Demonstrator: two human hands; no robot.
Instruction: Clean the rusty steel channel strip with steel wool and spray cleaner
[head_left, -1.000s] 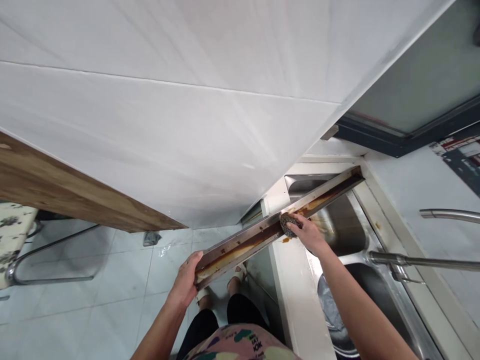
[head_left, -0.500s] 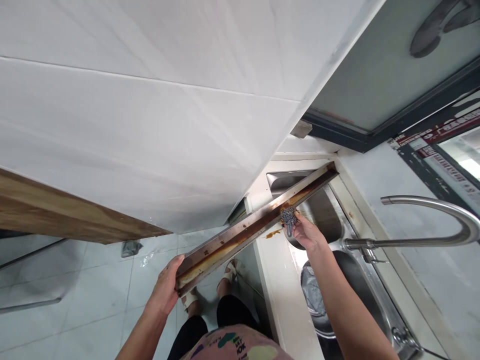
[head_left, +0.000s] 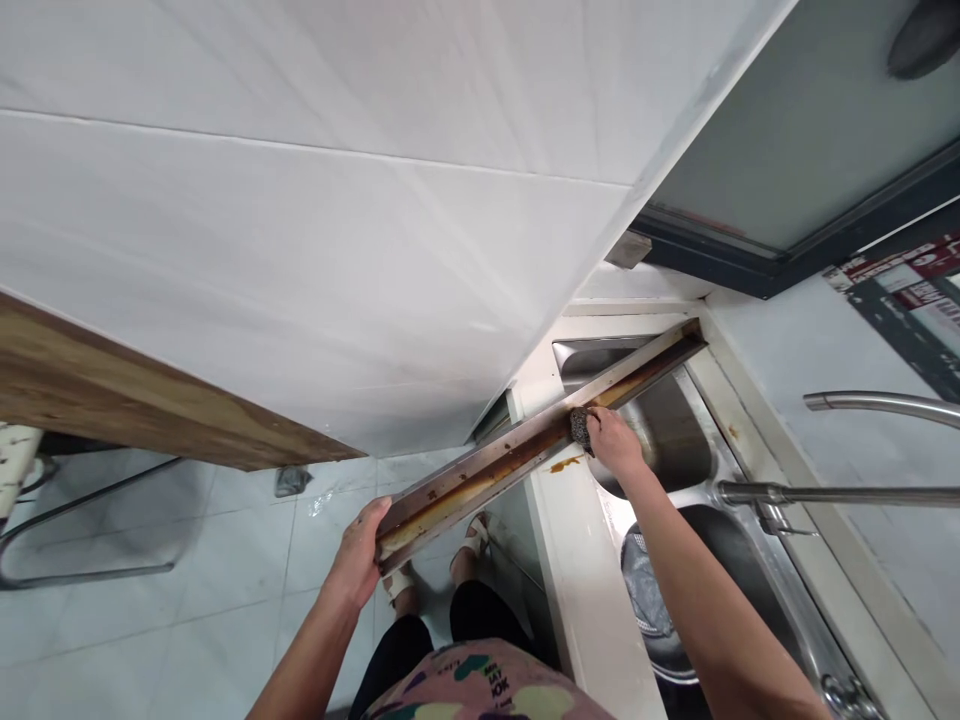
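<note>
Person's left hand point(head_left: 358, 552) grips near end of stained channel point(head_left: 525, 452); right hand point(head_left: 615, 440) pinches scourer point(head_left: 580, 428) against its middle; far end spans sink point(head_left: 686, 440).

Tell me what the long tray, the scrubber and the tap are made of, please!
Long tray: looks like metal, dull and stained brown; its thin, straight folded edges suggest sheet steel.
Scrubber: probably metal wire, as it looks grey, coarse and tangled, though plastic is possible.
Tap: seems to be smooth metal, perhaps steel, with a soft grey shine.
</note>
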